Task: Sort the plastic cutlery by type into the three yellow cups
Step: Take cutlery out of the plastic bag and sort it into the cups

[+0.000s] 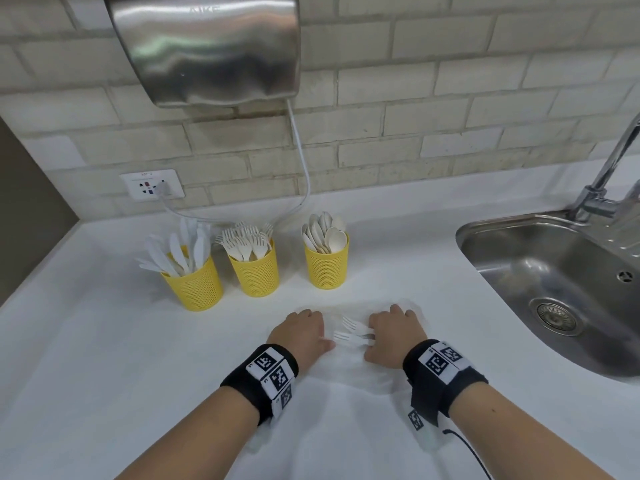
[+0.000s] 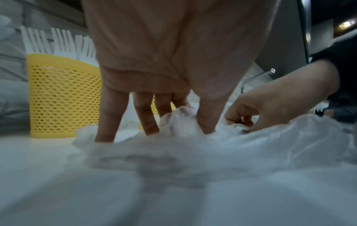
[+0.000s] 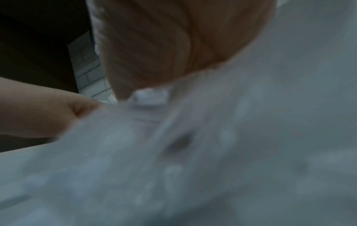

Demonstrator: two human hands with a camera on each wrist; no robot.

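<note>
White counter [image 1: 104, 358], near edge first: left hand [image 1: 300, 332] pins a clear bag [image 1: 349, 368], fingers straight. Right hand [image 1: 394, 332] curls on two forks [image 1: 353, 332] just off its fingertips. Looks like the last pick. Next: pull them clear of the film, drop in middle cup [image 1: 255, 268]. Beyond: knife cup [image 1: 195, 282], spoon cup [image 1: 327, 265]; sink [image 1: 554, 265] right.

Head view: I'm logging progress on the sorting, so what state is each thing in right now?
Left cup: upright, holds knives.
Middle cup: upright, holds forks.
Right cup: upright, holds spoons.
Two loose forks: lying on the plastic bag, unsorted.
Plastic bag: crumpled, flat on the counter.
Left hand: fingers pressing on the bag.
Right hand: curled over the fork handles.
Sink: empty, tap off.
</note>
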